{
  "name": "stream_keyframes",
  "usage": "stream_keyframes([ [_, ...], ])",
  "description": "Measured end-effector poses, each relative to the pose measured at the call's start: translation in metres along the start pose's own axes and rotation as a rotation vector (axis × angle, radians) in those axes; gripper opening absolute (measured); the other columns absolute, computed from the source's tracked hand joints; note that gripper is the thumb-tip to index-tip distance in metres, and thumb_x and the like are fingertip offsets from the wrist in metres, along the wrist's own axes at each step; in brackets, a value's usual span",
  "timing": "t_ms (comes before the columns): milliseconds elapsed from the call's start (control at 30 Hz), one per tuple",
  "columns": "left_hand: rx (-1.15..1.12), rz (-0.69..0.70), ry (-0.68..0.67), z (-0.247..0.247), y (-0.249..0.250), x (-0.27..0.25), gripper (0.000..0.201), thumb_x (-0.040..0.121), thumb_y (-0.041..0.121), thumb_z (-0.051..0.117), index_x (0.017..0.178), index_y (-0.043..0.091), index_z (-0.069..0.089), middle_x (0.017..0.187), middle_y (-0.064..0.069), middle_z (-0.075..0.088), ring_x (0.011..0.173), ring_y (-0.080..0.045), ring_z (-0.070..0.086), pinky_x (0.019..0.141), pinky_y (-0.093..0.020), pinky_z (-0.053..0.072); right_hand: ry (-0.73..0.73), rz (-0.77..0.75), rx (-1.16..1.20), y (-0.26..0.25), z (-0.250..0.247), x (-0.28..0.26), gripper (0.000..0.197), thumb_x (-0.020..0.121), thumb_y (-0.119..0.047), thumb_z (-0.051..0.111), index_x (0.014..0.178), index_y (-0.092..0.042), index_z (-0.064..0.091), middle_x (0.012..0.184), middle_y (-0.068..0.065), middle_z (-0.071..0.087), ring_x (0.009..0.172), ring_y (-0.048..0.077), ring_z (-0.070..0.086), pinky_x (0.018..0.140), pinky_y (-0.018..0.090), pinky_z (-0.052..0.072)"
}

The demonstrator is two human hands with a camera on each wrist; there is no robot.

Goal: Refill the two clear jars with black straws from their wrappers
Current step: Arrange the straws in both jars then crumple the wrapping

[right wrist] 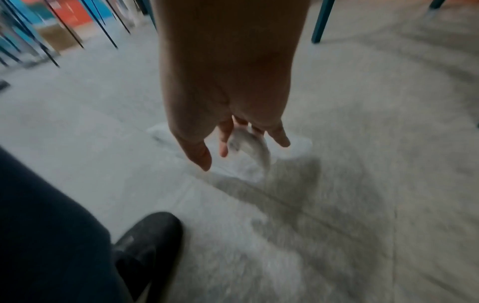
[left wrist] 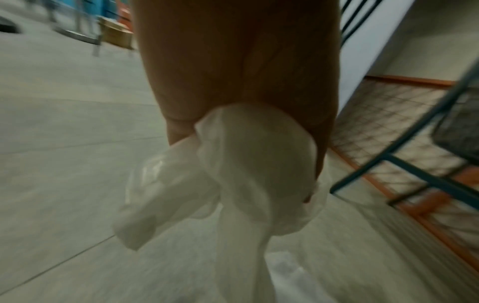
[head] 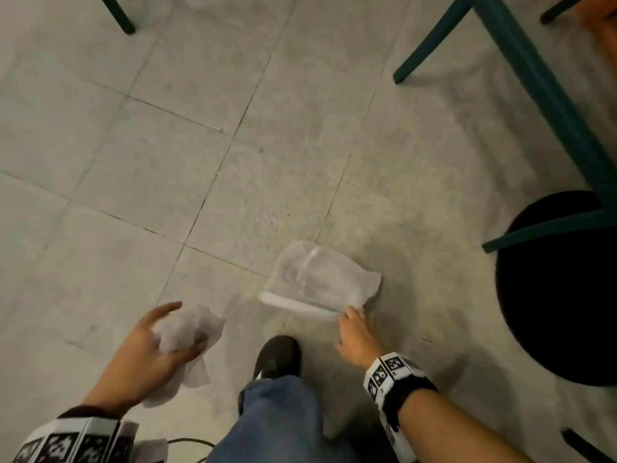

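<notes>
No jars or black straws are in view. In the head view my left hand (head: 157,345) grips a crumpled clear plastic wrapper (head: 187,332) just above the tiled floor; in the left wrist view the same wrapper (left wrist: 246,164) bulges out of my left hand (left wrist: 233,71). A second empty clear wrapper (head: 317,279) lies on the floor ahead of my foot. My right hand (head: 354,329) reaches down to its near right corner. Seen from the right wrist, the fingers of my right hand (right wrist: 225,143) pinch a fold of this wrapper (right wrist: 249,143).
Teal chair legs (head: 547,105) stand at the right, with a round black base (head: 561,295) beside them. My black shoe (head: 278,355) and jeans leg (head: 277,419) are between my hands. More chair legs (right wrist: 51,37) and boxes stand farther off.
</notes>
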State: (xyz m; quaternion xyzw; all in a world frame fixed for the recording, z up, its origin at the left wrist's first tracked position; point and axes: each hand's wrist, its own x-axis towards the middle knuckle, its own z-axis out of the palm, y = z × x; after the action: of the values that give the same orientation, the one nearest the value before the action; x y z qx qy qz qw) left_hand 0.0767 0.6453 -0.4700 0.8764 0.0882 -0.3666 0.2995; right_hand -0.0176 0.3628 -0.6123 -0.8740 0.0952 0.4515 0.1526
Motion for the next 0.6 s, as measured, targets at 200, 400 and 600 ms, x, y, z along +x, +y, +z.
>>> stream_keyframes([
  [200, 0.795, 0.752, -0.166, 0.001, 0.104, -0.064, 0.03, 0.056, 0.06, 0.06, 0.08, 0.043, 0.064, 0.156, -0.003, -0.001, 0.137, -0.039, 0.009, 0.106, -0.063, 0.021, 0.171, -0.254, 0.337, -0.018, -0.126, -0.146, 0.029, 0.084, 0.001, 0.049, 0.109, -0.014, 0.05, 0.117, 0.004, 0.041, 0.091, 0.017, 0.05, 0.075, 0.022, 0.038],
  [400, 1.081, 1.067, -0.118, -0.02, 0.204, -0.153, 0.055, 0.06, 0.05, 0.062, 0.113, 0.037, 0.06, 0.154, -0.014, 0.011, 0.138, -0.045, 0.006, 0.106, -0.062, 0.006, 0.218, -0.393, 0.622, -0.053, -0.246, -0.326, 0.035, 0.081, 0.006, 0.038, 0.081, -0.024, 0.054, 0.09, -0.035, 0.042, 0.085, -0.009, 0.048, 0.072, 0.007, 0.038],
  [600, 0.489, 1.16, -0.159, -0.079, 0.283, -0.224, 0.057, 0.053, 0.036, 0.079, 0.104, 0.017, 0.061, 0.103, -0.003, 0.065, 0.107, -0.012, 0.048, 0.107, -0.031, 0.029, 0.422, -0.244, 0.933, -0.06, -0.298, -0.476, 0.043, 0.079, 0.008, 0.041, 0.067, -0.03, 0.055, 0.085, -0.032, 0.051, 0.069, -0.008, 0.053, 0.061, 0.004, 0.037],
])
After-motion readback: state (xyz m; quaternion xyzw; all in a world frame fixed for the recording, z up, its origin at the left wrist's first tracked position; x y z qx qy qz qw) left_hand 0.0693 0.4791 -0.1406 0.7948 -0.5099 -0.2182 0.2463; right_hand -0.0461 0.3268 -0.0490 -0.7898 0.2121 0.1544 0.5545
